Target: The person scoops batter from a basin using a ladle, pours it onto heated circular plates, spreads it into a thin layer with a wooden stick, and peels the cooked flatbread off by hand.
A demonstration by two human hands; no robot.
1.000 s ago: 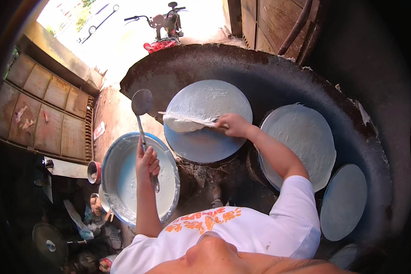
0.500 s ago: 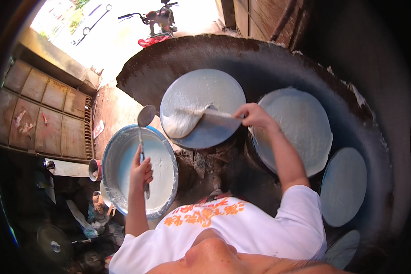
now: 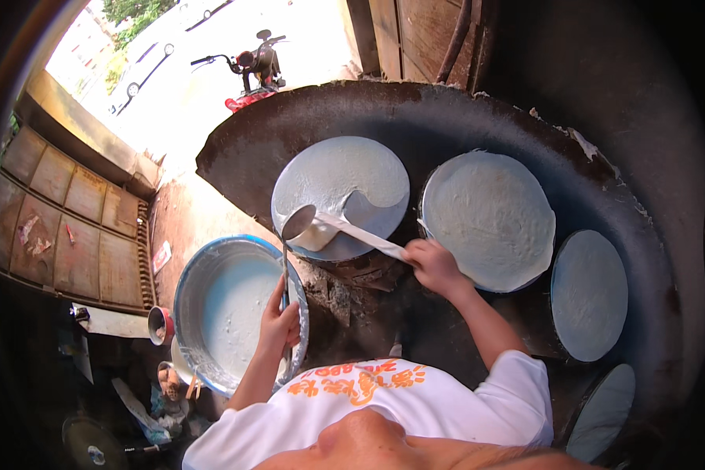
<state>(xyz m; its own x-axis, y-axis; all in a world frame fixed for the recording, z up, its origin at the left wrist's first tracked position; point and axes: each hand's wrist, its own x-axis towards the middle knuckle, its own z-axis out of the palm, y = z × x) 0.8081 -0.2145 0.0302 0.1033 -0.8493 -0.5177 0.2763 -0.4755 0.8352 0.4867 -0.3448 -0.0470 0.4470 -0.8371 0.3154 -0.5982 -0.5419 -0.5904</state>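
Note:
My left hand (image 3: 280,323) is closed round the handle of a ladle (image 3: 298,222), over the right side of a blue-rimmed tub (image 3: 182,313) of white batter. The ladle's bowl is at the lower left edge of a round griddle (image 3: 376,211). My right hand (image 3: 435,268) grips the pale, batter-coated handle of a batter spreader (image 3: 366,237). Its far end lies low on the griddle, partly hidden behind the ladle. White batter (image 3: 321,168) covers much of that griddle, with a curved bare patch near the middle.
To the right, another griddle bears a round batter sheet (image 3: 489,219). Farther along are a third griddle (image 3: 591,298) and a fourth (image 3: 603,415). A dark curved wall (image 3: 525,133) runs behind them. A red cup (image 3: 160,325) stands left of the tub.
My left hand has brought the ladle rightward to the griddle's edge. The spreader has swung down to the griddle's lower left, with my right hand lower, and the batter's bare patch looks smaller.

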